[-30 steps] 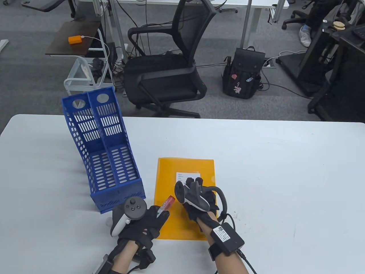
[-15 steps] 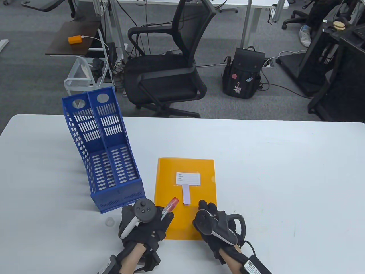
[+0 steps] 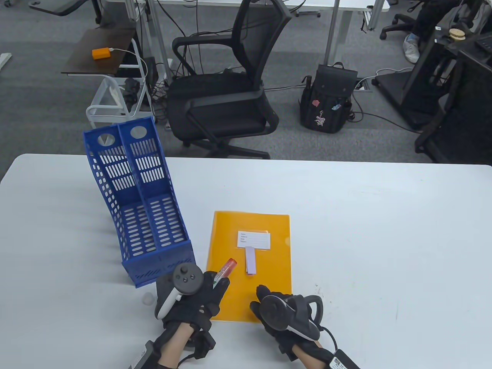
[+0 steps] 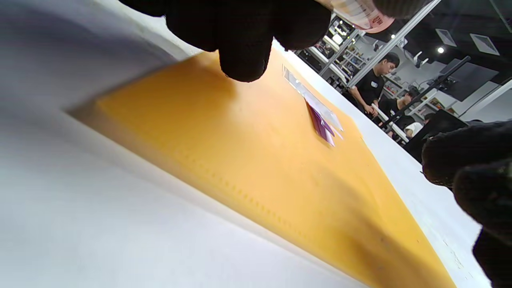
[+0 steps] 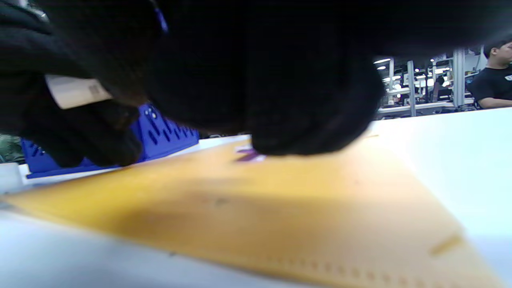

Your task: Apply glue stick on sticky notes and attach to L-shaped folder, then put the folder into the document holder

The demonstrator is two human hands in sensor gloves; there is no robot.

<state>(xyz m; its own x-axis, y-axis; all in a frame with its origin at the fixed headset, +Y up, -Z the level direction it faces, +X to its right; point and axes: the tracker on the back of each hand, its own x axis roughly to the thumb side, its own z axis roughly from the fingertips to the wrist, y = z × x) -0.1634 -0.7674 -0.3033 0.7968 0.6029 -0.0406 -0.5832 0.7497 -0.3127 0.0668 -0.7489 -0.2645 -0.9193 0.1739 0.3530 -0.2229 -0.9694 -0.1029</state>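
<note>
An orange L-shaped folder [image 3: 246, 284] lies flat on the white table, with a white label [image 3: 253, 239] on it. A purple sticky note [image 3: 250, 260] sits on the folder just below the label, and shows again as sticky note [image 4: 322, 126]. My left hand [image 3: 218, 285] grips the glue stick [image 3: 225, 269] over the folder's left edge, its red end pointing away from me. My right hand [image 3: 262, 296] rests with its fingers on the near part of the folder [image 5: 280, 200] and holds nothing. The blue document holder [image 3: 142, 207] stands at the left.
A small clear cap [image 3: 147, 298] lies on the table left of my left hand. Beyond the far table edge stand a black office chair [image 3: 226, 88] and a backpack [image 3: 326, 103]. Bare table [image 3: 384, 250] stretches to the right of the folder.
My right hand drew back from the label to the folder's near edge, uncovering the purple sticky note. The folder slid slightly away. My left hand shifted little, keeping the glue stick.
</note>
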